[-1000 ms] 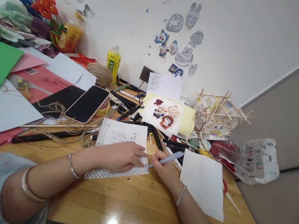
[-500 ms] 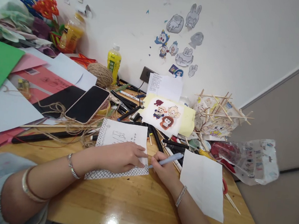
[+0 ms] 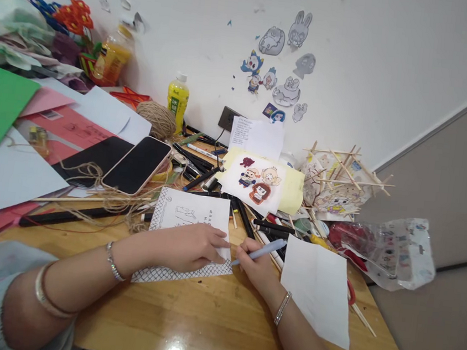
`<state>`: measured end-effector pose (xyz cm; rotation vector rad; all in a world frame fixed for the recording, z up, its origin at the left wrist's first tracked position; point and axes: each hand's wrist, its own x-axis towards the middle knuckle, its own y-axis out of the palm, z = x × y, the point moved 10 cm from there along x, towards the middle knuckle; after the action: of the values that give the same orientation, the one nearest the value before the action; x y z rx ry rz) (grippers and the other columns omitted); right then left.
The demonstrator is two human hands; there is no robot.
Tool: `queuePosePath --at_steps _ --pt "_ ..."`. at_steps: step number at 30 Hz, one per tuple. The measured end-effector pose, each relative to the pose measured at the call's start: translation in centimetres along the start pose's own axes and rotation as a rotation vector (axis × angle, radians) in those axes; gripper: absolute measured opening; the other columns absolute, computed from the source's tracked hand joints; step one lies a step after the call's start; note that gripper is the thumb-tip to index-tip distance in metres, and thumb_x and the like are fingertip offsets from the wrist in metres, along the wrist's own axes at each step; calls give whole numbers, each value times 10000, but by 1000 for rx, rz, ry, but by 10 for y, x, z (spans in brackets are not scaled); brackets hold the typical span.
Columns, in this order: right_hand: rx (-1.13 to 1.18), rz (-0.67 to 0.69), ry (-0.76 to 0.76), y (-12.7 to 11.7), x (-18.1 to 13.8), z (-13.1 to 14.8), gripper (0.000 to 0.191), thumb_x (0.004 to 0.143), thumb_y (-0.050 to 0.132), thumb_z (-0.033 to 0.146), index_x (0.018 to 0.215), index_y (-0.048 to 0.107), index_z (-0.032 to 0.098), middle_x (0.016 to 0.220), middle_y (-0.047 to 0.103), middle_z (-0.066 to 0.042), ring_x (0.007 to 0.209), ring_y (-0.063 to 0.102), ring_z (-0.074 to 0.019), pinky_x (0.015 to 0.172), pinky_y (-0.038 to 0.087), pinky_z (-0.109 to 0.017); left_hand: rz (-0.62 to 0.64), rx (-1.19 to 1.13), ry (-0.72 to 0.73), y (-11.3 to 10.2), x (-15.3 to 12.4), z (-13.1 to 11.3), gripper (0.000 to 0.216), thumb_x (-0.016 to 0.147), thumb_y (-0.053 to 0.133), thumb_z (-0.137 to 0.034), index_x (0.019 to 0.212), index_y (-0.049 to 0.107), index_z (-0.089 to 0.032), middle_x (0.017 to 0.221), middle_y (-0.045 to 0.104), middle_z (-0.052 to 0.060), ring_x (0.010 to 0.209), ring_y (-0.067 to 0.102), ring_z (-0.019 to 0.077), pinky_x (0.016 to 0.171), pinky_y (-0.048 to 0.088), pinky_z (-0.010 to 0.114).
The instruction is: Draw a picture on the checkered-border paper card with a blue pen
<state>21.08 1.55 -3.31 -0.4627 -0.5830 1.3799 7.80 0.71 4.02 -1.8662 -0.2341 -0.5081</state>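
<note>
Pale-blue pen [image 3: 266, 248] is gripped in the right hand [image 3: 254, 262], fingers closed round the barrel, tip held at the right edge of the drawing [image 3: 199, 206]. Drawing is laid on the wooden table [image 3: 205, 322], its near border cross-hatched, and is partly covered by the left hand [image 3: 195, 247], fingers slightly apart on the paper. White sheet [image 3: 316, 289] is placed farther right. Phone [image 3: 138, 164] is set far left of the drawing; markers [image 3: 246, 219] are strewn on the far side.

One pen [image 3: 268, 248], one phone [image 3: 137, 165], two bottles [image 3: 177, 101] [image 3: 112, 61].
</note>
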Motion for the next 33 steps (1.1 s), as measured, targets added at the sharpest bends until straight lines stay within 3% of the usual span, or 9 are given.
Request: queuePosePath --at_steps 8,22,33 --pt "14 -38 42 -5 -1 -2 299 852 511 365 598 440 223 523 454 53 520 441 -133 526 343 -251 17 0 13 1 1 -2 299 832 533 -45 991 705 -231 1034 702 113 922 649 244 846 512 355" --pt "-52 15 -36 0 2 7 343 866 525 371 569 441 220 526 481 46 544 464 -137 559 368 -261 -14 -22 24 0 0 -4 314 801 549 -16 979 705 -224 1092 695 106 931 653 239 876 496 351" --pt "-88 -28 -42 -3 3 5 341 863 520 367 568 429 224 524 461 45 564 457 -143 559 348 -264 14 -11 20 1 1 -4 308 806 535 -16 960 705 -222 1103 695 112 938 652 244 875 504 364"
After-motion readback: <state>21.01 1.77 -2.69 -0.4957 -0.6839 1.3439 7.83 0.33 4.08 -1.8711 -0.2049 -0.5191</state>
